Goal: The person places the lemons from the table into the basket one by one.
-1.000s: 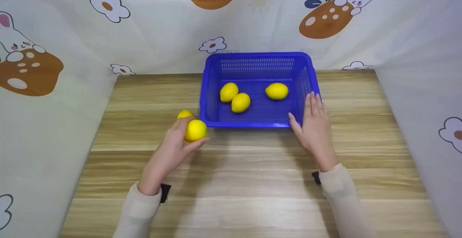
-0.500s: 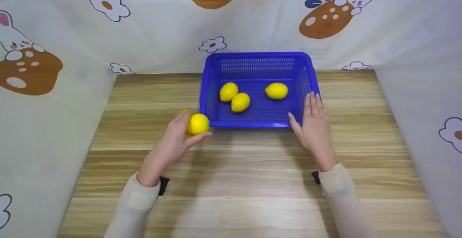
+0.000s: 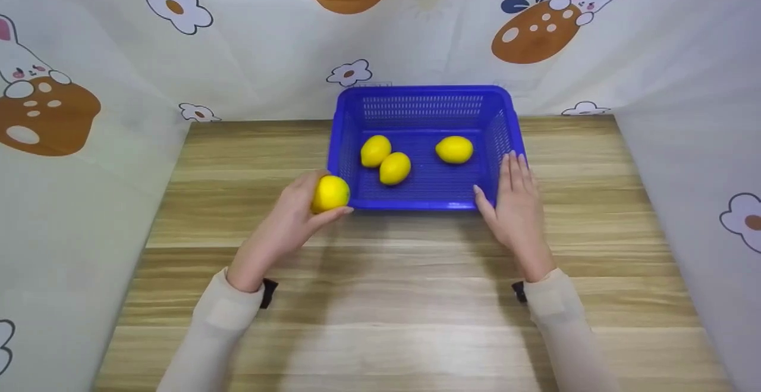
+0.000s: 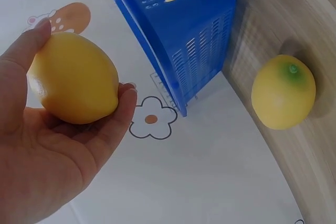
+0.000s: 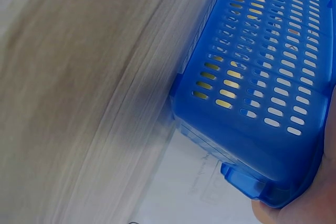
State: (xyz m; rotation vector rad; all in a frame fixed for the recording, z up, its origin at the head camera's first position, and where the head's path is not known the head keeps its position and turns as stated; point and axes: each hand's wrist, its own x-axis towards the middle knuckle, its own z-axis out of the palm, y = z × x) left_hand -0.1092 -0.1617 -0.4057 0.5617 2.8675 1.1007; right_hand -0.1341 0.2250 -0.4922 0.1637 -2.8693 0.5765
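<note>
A yellow lemon (image 3: 331, 194) is held between the thumb and fingers of my left hand (image 3: 291, 210), raised beside the front left corner of the blue basket (image 3: 416, 204). The left wrist view shows the same lemon (image 4: 76, 80) in the grip, and a second lemon (image 4: 283, 93) with a green end lying on the table; the hand hides that one in the head view. Inside the basket are a pair of touching lemons (image 3: 395, 169) at the left and a single lemon (image 3: 455, 150) at the right. My right hand (image 3: 518, 213) rests with straight fingers on the basket's front right corner.
The wooden table (image 3: 404, 309) reaches back to a pale patterned cloth (image 3: 267, 41), which also hangs at both sides. Close behind the basket is that cloth. The basket's walls are slotted, and yellow shows through the slots in the right wrist view.
My left hand has risen and moved slightly forward and right with its lemon, covering the table lemon in the head view. The right hand and basket stay put.
</note>
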